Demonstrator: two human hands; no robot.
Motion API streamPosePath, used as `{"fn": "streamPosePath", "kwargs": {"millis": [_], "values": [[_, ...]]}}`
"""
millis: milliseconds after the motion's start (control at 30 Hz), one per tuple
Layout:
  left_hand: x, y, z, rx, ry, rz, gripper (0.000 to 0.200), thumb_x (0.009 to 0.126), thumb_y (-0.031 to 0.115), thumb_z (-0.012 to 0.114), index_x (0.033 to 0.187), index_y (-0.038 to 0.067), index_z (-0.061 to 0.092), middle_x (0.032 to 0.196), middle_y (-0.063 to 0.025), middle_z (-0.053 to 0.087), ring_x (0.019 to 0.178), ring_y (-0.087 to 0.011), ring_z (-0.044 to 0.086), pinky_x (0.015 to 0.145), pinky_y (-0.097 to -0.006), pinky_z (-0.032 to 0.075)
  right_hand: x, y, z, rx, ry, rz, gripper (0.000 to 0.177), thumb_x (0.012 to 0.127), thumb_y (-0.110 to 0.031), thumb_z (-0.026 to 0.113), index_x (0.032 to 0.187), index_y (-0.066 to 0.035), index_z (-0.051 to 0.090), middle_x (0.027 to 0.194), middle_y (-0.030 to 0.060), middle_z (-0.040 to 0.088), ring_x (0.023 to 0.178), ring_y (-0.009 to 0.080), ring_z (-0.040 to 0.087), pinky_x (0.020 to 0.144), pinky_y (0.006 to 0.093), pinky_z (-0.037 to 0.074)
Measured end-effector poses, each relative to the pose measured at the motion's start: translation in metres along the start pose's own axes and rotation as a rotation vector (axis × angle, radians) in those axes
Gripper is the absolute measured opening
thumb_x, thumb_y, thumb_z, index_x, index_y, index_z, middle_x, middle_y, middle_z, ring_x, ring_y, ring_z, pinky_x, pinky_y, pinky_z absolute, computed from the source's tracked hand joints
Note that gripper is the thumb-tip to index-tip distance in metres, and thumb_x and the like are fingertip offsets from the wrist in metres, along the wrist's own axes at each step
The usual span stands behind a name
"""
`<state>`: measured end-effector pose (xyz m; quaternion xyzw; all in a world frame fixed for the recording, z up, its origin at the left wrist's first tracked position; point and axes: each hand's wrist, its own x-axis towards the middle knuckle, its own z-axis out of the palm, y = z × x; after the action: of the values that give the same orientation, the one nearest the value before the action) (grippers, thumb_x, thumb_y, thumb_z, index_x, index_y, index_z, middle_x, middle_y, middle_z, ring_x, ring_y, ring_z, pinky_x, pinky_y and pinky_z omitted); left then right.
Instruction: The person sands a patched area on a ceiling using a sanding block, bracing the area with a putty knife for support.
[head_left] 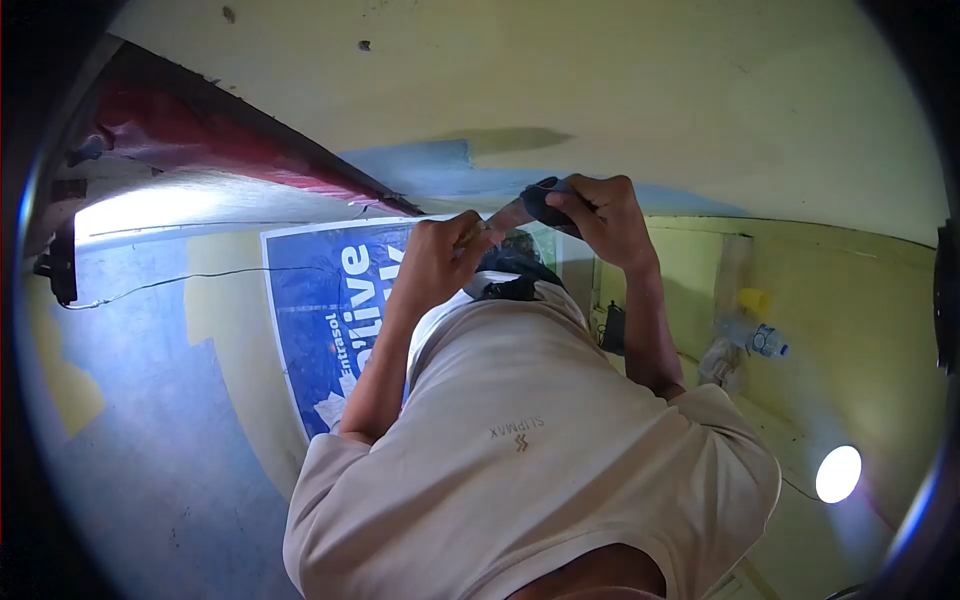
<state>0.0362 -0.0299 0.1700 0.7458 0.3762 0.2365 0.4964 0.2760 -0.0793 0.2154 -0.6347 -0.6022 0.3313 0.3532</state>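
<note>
My left hand (445, 255) and my right hand (606, 215) are raised close together in front of my body. Closed around a dark, rounded object (548, 203), possibly a roll, is my right hand. A thin, brownish, see-through strip (508, 220) runs from that object toward my left fingers, which are pinched at its other end. What the strip is made of is not plain. Part of the dark object is hidden by my right fingers.
A pale yellow wall (680, 110) with blue patches spans the top. A dark red edge (210, 135) juts in at upper left, with a thin wire (200, 274) below. A blue poster (315, 300) lies left. Rightward are a plastic bottle (765, 341) and a bright lamp (838, 474).
</note>
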Motion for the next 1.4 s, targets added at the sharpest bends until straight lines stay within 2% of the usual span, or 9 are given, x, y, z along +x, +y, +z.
{"fn": "streamPosePath", "kwargs": {"millis": [367, 567, 600, 800, 900, 933, 1067, 1233, 1400], "values": [[-0.011, -0.008, 0.017, -0.072, 0.025, -0.008, 0.043, 0.095, 0.026, 0.068, 0.069, -0.003, 0.050, 0.056, -0.0181, 0.029, 0.059, -0.0312, 0.022, 0.048, -0.0406, 0.028, -0.007, 0.008, 0.005, -0.006, 0.111, -0.037, 0.011, 0.087, -0.009, 0.076, 0.083, 0.001, 0.073, 0.054, 0.0112, 0.056, 0.048, 0.0104, 0.044, 0.047, 0.0294, 0.038], [-0.019, -0.023, 0.015, -0.179, 0.118, -0.103, 0.037, 0.097, 0.025, 0.066, 0.077, -0.005, 0.059, 0.053, -0.0133, 0.037, 0.051, -0.0199, 0.028, 0.046, -0.0371, 0.030, -0.009, 0.021, -0.016, -0.220, 0.484, -0.059, 0.013, 0.090, -0.008, 0.073, 0.082, 0.002, 0.072, 0.054, 0.0092, 0.057, 0.048, 0.0081, 0.040, 0.045, 0.0277, 0.035], [-0.022, -0.030, 0.005, -0.135, 0.079, -0.143, 0.039, 0.100, 0.028, 0.060, 0.079, -0.004, 0.062, 0.056, 0.0012, 0.043, 0.058, -0.0074, 0.035, 0.048, -0.0303, 0.030, -0.011, 0.023, -0.029, -0.039, 0.466, 0.113, 0.014, 0.094, -0.011, 0.069, 0.087, 0.001, 0.075, 0.057, 0.0037, 0.062, 0.049, 0.0052, 0.042, 0.045, 0.0256, 0.034], [-0.010, -0.006, 0.001, -0.002, 0.002, -0.029, 0.034, 0.096, 0.025, 0.067, 0.079, -0.004, 0.058, 0.056, -0.0130, 0.042, 0.053, -0.0169, 0.037, 0.050, -0.0351, 0.033, -0.008, -0.008, -0.021, 0.187, 0.178, 0.147, 0.020, 0.097, -0.014, 0.067, 0.112, -0.004, 0.076, 0.061, -0.0029, 0.059, 0.050, 0.0026, 0.043, 0.046, 0.0234, 0.036], [-0.003, 0.006, 0.015, -0.046, 0.019, 0.072, 0.033, 0.094, 0.024, 0.069, 0.079, -0.004, 0.057, 0.058, -0.0177, 0.041, 0.054, -0.0255, 0.033, 0.051, -0.0384, 0.034, -0.004, -0.013, -0.006, 0.242, 0.006, 0.151, 0.022, 0.094, -0.015, 0.071, 0.112, -0.002, 0.074, 0.061, 0.0010, 0.061, 0.051, 0.0040, 0.045, 0.047, 0.0254, 0.039], [-0.003, 0.014, 0.013, -0.024, -0.011, 0.019, 0.034, 0.094, 0.023, 0.069, 0.078, -0.004, 0.056, 0.058, -0.0168, 0.041, 0.057, -0.0287, 0.030, 0.051, -0.0392, 0.035, 0.001, 0.003, 0.006, 0.120, 0.086, -0.151, 0.019, 0.092, -0.014, 0.073, 0.105, 0.000, 0.075, 0.062, 0.0049, 0.063, 0.051, 0.0056, 0.047, 0.047, 0.0263, 0.041], [-0.006, 0.008, 0.012, -0.021, -0.010, -0.029, 0.036, 0.093, 0.024, 0.070, 0.075, -0.004, 0.055, 0.056, -0.0155, 0.039, 0.056, -0.0269, 0.029, 0.050, -0.0391, 0.034, -0.010, 0.000, -0.001, 0.030, 0.072, -0.028, 0.022, 0.091, -0.011, 0.072, 0.074, 0.001, 0.064, 0.050, 0.0021, 0.042, 0.051, 0.0059, 0.037, 0.046, 0.0277, 0.031], [-0.017, 0.006, 0.020, -0.012, -0.023, -0.049, 0.035, 0.094, 0.023, 0.070, 0.076, -0.004, 0.058, 0.057, -0.0211, 0.042, 0.055, -0.0403, 0.033, 0.050, -0.0422, 0.036, -0.019, 0.007, -0.006, 0.041, 0.034, 0.020, 0.017, 0.091, -0.013, 0.074, 0.088, 0.003, 0.074, 0.053, 0.0071, 0.057, 0.049, 0.0063, 0.048, 0.045, 0.0270, 0.040], [-0.023, 0.007, 0.026, -0.056, -0.005, -0.041, 0.040, 0.096, 0.028, 0.067, 0.074, -0.003, 0.057, 0.055, -0.0119, 0.036, 0.053, -0.0199, 0.030, 0.048, -0.0369, 0.030, -0.023, 0.022, -0.005, -0.076, 0.120, -0.058, 0.016, 0.093, -0.014, 0.071, 0.091, 0.001, 0.076, 0.055, 0.0026, 0.058, 0.051, 0.0049, 0.048, 0.045, 0.0258, 0.038]]}}
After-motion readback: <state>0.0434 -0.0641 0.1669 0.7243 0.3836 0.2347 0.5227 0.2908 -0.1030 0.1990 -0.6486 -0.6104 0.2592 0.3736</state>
